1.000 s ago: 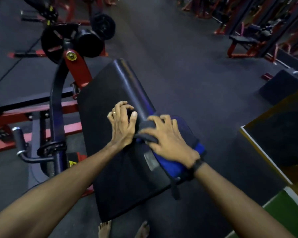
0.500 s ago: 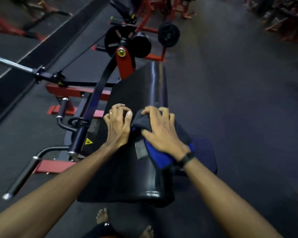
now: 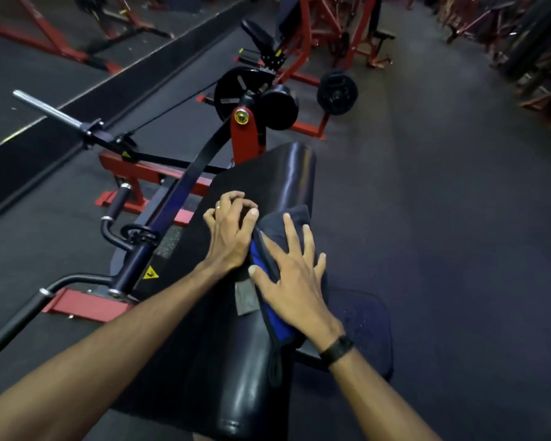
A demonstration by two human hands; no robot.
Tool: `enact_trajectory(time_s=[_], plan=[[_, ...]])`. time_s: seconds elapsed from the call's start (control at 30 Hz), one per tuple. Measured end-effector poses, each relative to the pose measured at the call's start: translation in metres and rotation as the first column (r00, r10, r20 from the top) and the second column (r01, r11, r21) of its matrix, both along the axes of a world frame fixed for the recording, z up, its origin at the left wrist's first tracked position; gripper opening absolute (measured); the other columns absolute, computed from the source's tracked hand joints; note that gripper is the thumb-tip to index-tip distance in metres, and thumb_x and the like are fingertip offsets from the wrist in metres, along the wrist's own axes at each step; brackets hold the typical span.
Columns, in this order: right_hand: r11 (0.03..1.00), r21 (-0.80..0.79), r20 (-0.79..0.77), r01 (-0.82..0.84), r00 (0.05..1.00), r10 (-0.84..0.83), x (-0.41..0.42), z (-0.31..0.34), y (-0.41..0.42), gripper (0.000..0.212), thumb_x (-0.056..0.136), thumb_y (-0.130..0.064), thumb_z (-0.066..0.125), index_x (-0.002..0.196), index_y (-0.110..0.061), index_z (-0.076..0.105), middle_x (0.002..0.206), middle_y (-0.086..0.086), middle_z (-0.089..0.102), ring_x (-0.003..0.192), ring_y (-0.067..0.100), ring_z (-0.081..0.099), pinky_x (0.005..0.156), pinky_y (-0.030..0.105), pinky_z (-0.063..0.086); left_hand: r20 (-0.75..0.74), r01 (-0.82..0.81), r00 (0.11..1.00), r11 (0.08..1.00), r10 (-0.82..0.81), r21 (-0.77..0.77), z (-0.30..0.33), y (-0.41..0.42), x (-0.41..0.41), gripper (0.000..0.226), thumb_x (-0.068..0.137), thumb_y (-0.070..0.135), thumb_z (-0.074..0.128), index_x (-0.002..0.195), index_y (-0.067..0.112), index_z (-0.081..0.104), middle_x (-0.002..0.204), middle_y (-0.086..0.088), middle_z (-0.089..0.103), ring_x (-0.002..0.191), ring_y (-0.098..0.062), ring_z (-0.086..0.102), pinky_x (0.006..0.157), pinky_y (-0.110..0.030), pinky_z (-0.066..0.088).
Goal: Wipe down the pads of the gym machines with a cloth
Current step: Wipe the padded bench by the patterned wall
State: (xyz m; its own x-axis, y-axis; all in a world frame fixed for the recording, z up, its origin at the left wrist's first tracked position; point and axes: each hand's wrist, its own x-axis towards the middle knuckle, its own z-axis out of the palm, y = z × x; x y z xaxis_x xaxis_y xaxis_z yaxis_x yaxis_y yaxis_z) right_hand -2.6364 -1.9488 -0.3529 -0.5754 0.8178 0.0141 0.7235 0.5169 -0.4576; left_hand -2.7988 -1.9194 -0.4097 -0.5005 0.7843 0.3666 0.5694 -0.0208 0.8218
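Two hands, cloth [image 3: 269, 256] on pad [image 3: 223, 345]

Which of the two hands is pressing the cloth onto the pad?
The right hand, with the black wristband, lies flat with spread fingers on the blue and dark cloth. The left hand rests with curled fingers on the black pad, beside it.
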Motion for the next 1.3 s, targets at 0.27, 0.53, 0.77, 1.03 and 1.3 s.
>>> enact_trajectory(time_s=[0.27, 0.53, 0.77, 1.03, 1.3], plan=[[1.000, -0.010, -0.001, 0.027, 1.000, -0.027, -0.038, 0.000, 0.088, 0.050, 0.097, -0.039, 0.054, 0.146, -0.043, 0.044, 0.167, -0.010, 0.000, 0.152, 0.026, -0.013, 0.115, 0.069, 0.008, 0.016, -0.169, 0.985, 0.986, 0.169, 0.009, 0.007, 0.027, -0.006, 0.048, 0.092, 0.051, 0.031, 0.110, 0.018, 0.062, 0.123, 0.007, 0.048, 0.122, -0.008, 0.043, 0.100, -0.031, 0.017], [1.000, -0.019, -0.089, 0.021, 0.996, -0.022, -0.064, -0.001, 0.241, 0.038, 0.096, -0.034, 0.057, 0.135, -0.033, 0.058, 0.165, -0.006, 0.017, 0.153, 0.028, -0.001, 0.115, 0.067, 0.011, -0.105, -0.204, 0.974, 0.979, 0.203, 0.001, 0.011, 0.053, 0.002, 0.053, 0.093, 0.055, 0.032, 0.125, 0.022, 0.057, 0.134, 0.008, 0.046, 0.128, -0.001, 0.038, 0.102, -0.032, 0.018], [0.989, 0.119, -0.087, -0.083, 0.992, 0.093, -0.089, -0.005, 0.322, 0.032, 0.092, -0.035, 0.056, 0.122, -0.028, 0.064, 0.148, -0.006, 0.043, 0.141, 0.025, 0.026, 0.110, 0.058, 0.018, -0.298, -0.475, 0.847, 0.878, 0.441, -0.051, 0.019, 0.048, 0.006, 0.049, 0.097, 0.050, 0.030, 0.125, 0.021, 0.057, 0.134, 0.005, 0.049, 0.130, -0.006, 0.040, 0.101, -0.035, 0.018], [0.859, 0.301, 0.018, -0.415, 0.902, 0.430, -0.054, -0.018, 0.251, 0.035, 0.088, -0.038, 0.054, 0.121, -0.034, 0.066, 0.143, -0.004, 0.050, 0.144, 0.025, 0.028, 0.113, 0.065, 0.012, -0.316, -0.537, 0.817, 0.835, 0.482, -0.116, 0.024, 0.018, 0.029, 0.045, 0.097, 0.053, 0.031, 0.115, 0.024, 0.059, 0.121, 0.007, 0.061, 0.110, -0.014, 0.058, 0.093, -0.033, 0.023], [0.775, 0.367, -0.172, -0.514, 0.782, 0.599, -0.016, -0.031, 0.160, 0.036, 0.078, -0.039, 0.053, 0.111, -0.035, 0.068, 0.131, -0.006, 0.058, 0.134, 0.023, 0.040, 0.111, 0.065, 0.014, -0.335, -0.543, 0.811, 0.831, 0.480, -0.123, 0.042, 0.005, 0.056, 0.050, 0.096, 0.055, 0.025, 0.114, 0.023, 0.058, 0.119, 0.008, 0.060, 0.113, -0.012, 0.056, 0.091, -0.033, 0.023]])
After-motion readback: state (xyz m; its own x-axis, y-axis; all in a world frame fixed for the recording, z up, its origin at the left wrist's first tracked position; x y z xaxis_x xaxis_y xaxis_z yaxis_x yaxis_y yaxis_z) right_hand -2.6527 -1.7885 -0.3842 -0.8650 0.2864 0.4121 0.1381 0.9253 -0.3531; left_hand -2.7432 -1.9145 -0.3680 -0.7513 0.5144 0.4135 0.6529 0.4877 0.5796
